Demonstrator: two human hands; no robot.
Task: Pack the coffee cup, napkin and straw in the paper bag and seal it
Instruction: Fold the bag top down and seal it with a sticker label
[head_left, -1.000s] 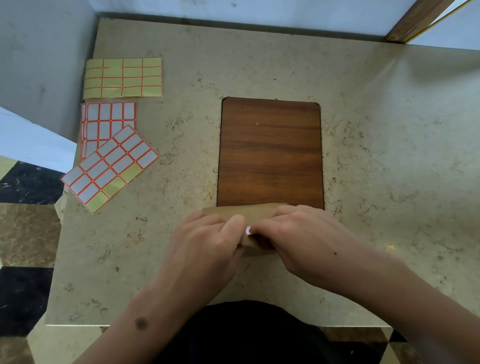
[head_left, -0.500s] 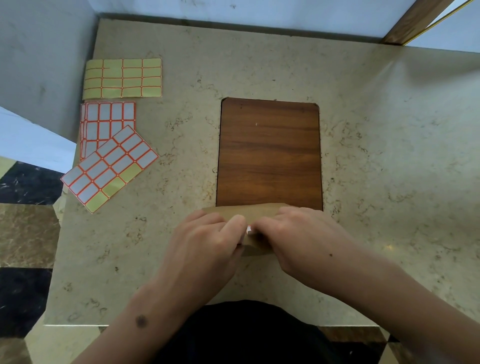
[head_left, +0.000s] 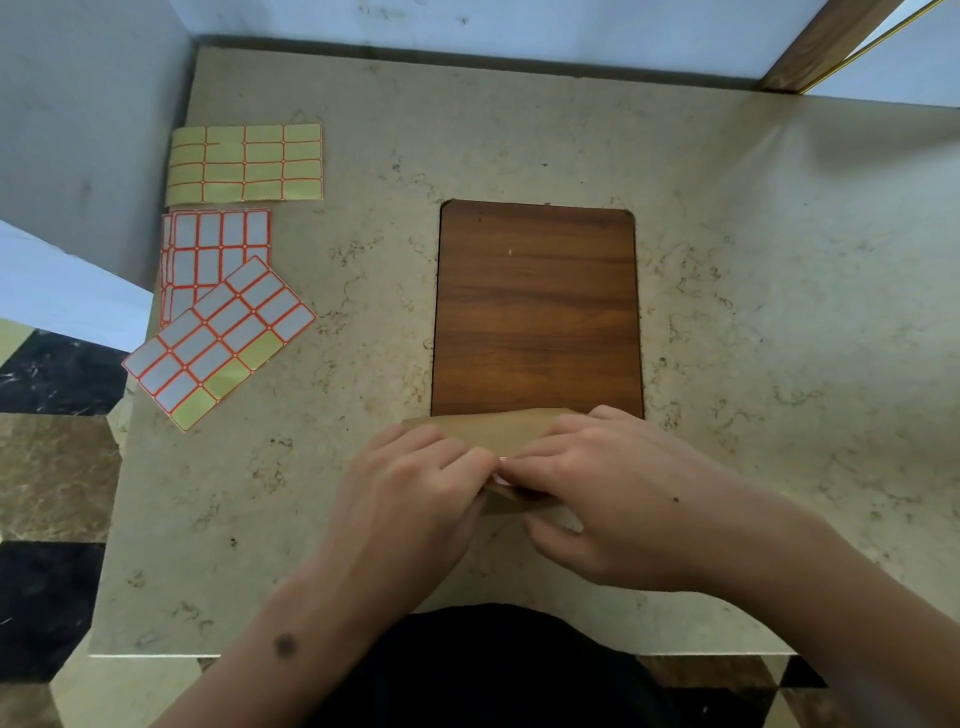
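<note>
A brown paper bag (head_left: 488, 434) stands at the near edge of the wooden board, its top folded over; most of it is hidden under my hands. My left hand (head_left: 410, 493) curls over the bag's left side, fingers on the fold. My right hand (head_left: 602, 493) covers the right side, and its fingertips meet the left hand's at a small white sticker (head_left: 500, 475) on the fold. The coffee cup, napkin and straw are not visible.
A dark wooden board (head_left: 537, 306) lies mid-table on the beige marble table (head_left: 779, 312). Three label sticker sheets lie at the left: a yellow one (head_left: 244, 163), a white one (head_left: 215, 249) and a tilted one (head_left: 218, 340). Walls bound the back and left.
Both hands stay on the bag's folded top. The right hand's fingers have shifted slightly over the fold; the bag has not moved.
</note>
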